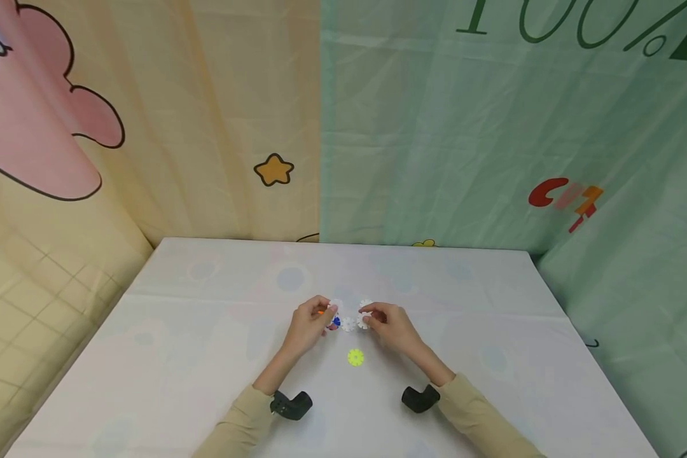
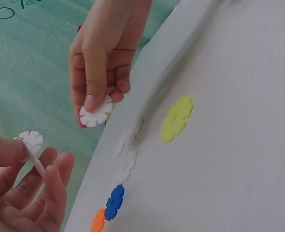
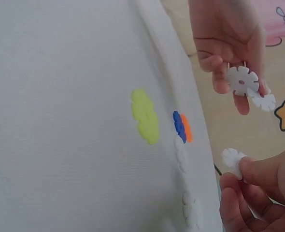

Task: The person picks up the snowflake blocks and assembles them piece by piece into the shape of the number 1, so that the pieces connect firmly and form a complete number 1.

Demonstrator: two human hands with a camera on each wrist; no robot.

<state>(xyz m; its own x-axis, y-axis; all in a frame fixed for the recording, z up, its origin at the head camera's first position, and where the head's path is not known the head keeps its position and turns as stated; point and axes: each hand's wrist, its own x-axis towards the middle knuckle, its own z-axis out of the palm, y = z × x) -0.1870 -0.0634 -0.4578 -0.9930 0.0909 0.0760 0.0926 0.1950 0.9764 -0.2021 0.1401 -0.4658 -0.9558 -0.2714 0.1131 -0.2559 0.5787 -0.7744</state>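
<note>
My left hand pinches two interlocked white notched plastic discs, set at an angle to each other, as the right wrist view shows. One more white notched disc is pinched between the thumb and fingers of my right hand. Both hands are raised over the table, facing each other a short distance apart. Below them lie a blue disc, an orange disc partly cut off by the frame edge, and white discs. A yellow-green disc lies nearer the body.
A pale cloth with faint dots covers the table. Behind it hang a yellow curtain and a green curtain. Dark wrist mounts sit on both forearms, just above the tabletop.
</note>
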